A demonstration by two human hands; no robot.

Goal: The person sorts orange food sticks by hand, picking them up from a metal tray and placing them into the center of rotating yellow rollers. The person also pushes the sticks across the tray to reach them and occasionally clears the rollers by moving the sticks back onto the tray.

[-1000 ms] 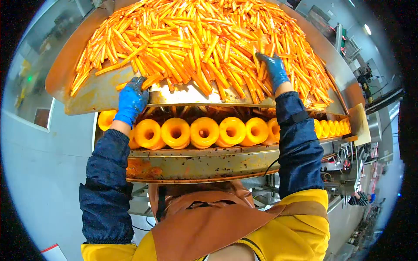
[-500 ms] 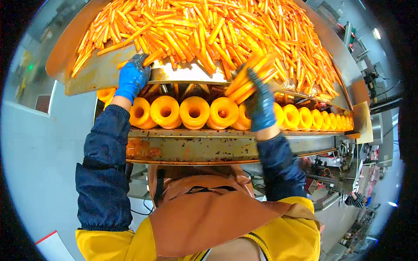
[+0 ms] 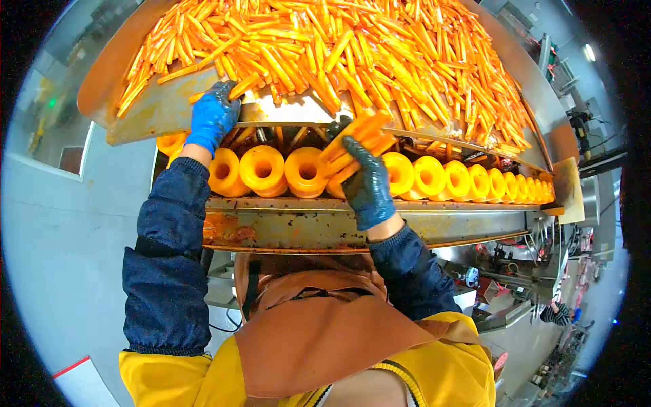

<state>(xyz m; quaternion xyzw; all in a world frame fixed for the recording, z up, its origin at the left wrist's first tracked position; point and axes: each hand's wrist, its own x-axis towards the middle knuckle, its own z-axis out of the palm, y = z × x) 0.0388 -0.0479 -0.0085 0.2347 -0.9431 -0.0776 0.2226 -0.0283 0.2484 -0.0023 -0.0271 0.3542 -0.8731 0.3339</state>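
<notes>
My right hand (image 3: 369, 184), in a dark-stained blue glove, is closed round a small bundle of glossy orange sticks (image 3: 358, 139). It holds them tilted in front of the row of orange ring-shaped cups (image 3: 263, 171). At the tray's front edge my left hand (image 3: 215, 117), also in a blue glove, is closed on an orange stick (image 3: 244, 85) that pokes out past its fingers. Behind both hands, a large heap of the same sticks (image 3: 325, 51) lies on the metal tray (image 3: 152, 122).
A metal trough (image 3: 305, 234) with orange residue and dark specks runs below the cups, close to my brown apron (image 3: 325, 332). A board (image 3: 568, 191) stands at the row's right end. Machinery (image 3: 508, 271) fills the floor at right, and a person (image 3: 557, 313) is farther off.
My right hand has moved left and slightly down with its bundle of sticks, from the tray's edge to the cups. My left hand keeps its grip. The whole view has shifted slightly.
</notes>
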